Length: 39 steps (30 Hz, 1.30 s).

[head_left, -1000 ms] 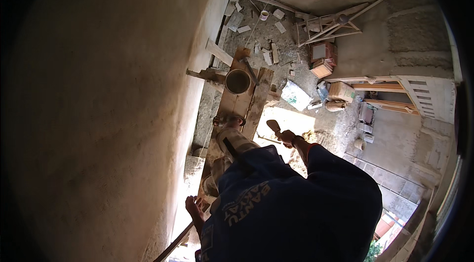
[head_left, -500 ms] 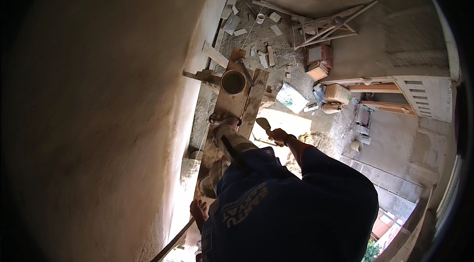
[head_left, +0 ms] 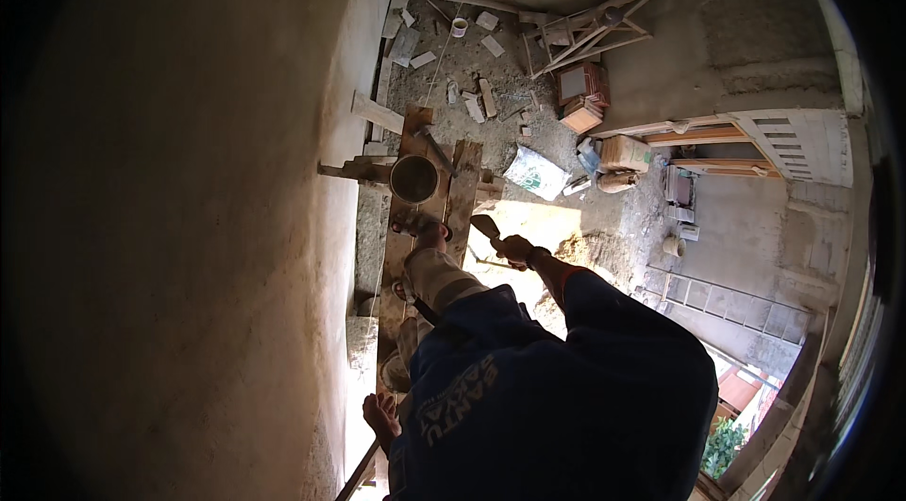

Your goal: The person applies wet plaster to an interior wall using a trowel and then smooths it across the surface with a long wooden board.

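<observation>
Gripping trowel (head_left: 486, 226) in right hand (head_left: 515, 250), right of bucket (head_left: 413, 200); dangling left hand (head_left: 382, 415), fingers loosely half-open, well back from bucket.

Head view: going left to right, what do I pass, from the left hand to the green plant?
Left hand, round bucket toward the far end of the planks, trowel, right hand, cardboard box, small pale container, green plant.

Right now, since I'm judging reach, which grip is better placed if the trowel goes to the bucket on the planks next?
Probably the right grip: it holds the trowel and is nearer the bucket, just right of the planks. The left grip is farther back, toward the wall.
</observation>
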Motion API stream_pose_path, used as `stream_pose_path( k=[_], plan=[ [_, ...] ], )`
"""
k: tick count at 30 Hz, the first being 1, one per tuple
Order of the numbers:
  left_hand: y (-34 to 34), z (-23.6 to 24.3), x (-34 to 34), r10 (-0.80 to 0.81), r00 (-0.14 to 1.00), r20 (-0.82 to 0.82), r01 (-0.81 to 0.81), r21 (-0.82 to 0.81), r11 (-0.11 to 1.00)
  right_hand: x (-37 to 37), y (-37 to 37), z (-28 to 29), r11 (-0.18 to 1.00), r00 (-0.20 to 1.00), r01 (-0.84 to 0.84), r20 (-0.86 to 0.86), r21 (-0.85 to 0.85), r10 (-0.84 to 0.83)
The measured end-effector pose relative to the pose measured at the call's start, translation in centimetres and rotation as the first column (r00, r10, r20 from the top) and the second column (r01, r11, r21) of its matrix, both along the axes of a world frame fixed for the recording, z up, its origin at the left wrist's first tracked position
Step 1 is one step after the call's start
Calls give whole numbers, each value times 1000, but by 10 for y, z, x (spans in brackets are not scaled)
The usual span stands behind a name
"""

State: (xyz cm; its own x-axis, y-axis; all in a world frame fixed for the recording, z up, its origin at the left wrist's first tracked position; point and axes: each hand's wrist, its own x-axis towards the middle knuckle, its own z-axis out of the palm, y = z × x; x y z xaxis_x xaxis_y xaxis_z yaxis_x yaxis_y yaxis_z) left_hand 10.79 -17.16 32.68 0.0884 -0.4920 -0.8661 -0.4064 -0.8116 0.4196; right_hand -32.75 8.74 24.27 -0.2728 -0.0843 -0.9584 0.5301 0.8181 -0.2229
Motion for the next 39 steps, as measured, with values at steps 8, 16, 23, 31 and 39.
stream_pose_path(
  k=[8,16,23,31,39],
  plan=[
    [-38,-22,-52,-91,995,-47,91,-3,996,-43,10,5,999,999,48,-25,13,-48],
    [-53,-26,-61,-174,985,14,174,14,985,-53,13,8,996,996,90,15,27,-90],
    [-58,-37,-55,-46,998,47,47,-22,999,-53,14,-4,994,988,111,102,23,-113],
    [-11,-40,-38,136,988,-74,-148,-186,971,-87,-38,-28,985,971,-170,162,-40,175],
    [109,-59,-30,515,839,173,-444,-330,833,-135,-114,-38,812,795,-564,168,-148,583]
  ],
)
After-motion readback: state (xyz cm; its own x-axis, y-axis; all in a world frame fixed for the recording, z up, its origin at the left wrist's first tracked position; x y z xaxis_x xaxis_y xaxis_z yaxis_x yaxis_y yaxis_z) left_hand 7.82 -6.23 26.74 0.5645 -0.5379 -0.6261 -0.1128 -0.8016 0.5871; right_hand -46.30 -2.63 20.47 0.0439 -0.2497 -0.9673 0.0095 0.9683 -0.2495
